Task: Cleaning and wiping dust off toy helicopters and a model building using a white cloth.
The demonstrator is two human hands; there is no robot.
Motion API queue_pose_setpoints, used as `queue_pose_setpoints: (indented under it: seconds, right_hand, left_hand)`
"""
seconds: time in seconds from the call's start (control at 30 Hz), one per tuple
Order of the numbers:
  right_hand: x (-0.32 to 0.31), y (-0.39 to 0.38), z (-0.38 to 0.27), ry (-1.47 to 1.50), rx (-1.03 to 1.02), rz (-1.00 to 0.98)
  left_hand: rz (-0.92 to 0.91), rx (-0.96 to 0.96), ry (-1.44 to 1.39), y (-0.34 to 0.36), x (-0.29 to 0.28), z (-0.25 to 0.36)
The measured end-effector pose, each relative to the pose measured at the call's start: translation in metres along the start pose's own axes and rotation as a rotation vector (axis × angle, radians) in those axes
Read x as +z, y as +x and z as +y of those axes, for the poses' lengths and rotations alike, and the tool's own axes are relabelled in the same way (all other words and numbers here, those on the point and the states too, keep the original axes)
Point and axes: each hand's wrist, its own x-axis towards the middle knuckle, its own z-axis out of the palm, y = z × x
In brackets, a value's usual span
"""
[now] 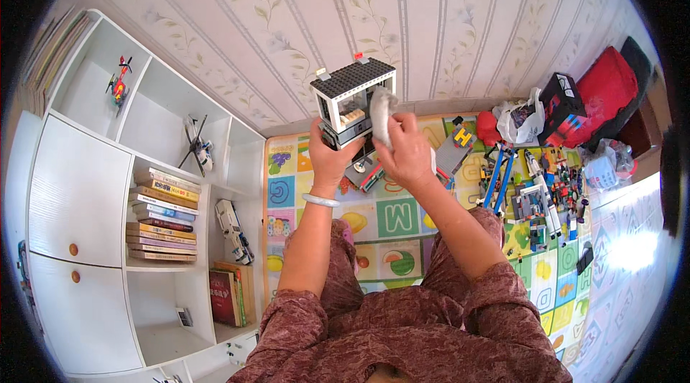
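This is a room in a home, most likely a child's playroom. Floral striped wallpaper (302,16) fills the top of the frame. Across the centre and lower right lies a foam play mat (381,221) printed with letters and fruit, and loose building bricks (539,196) litter its right side. At the left stands a white shelf unit (79,189) holding stacked books (162,214) and toy models (two helicopters, a car).
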Motion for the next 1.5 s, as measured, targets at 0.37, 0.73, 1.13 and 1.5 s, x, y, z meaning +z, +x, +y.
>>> queue_pose_setpoints:
  seconds: [0.37,0.73,1.13,1.5]
  right_hand:
    - [0.010,0.000,0.014,-0.042,0.072,0.055]
    - [0.004,0.000,0.005,0.005,-0.056,-0.106]
    - [0.013,-0.014,-0.011,0.103,-0.346,-0.094]
    - [0.004,0.000,0.010,-0.014,-0.100,0.059]
  left_hand:
    - [0.090,-0.123,-0.210,-0.003,0.005,-0.007]
    - [0.145,-0.140,-0.202,-0.002,0.006,-0.007]
    - [0.124,-0.206,-0.269,-0.001,0.006,-0.011]
    - [0.108,-0.111,-0.124,-0.003,0.012,-0.004]
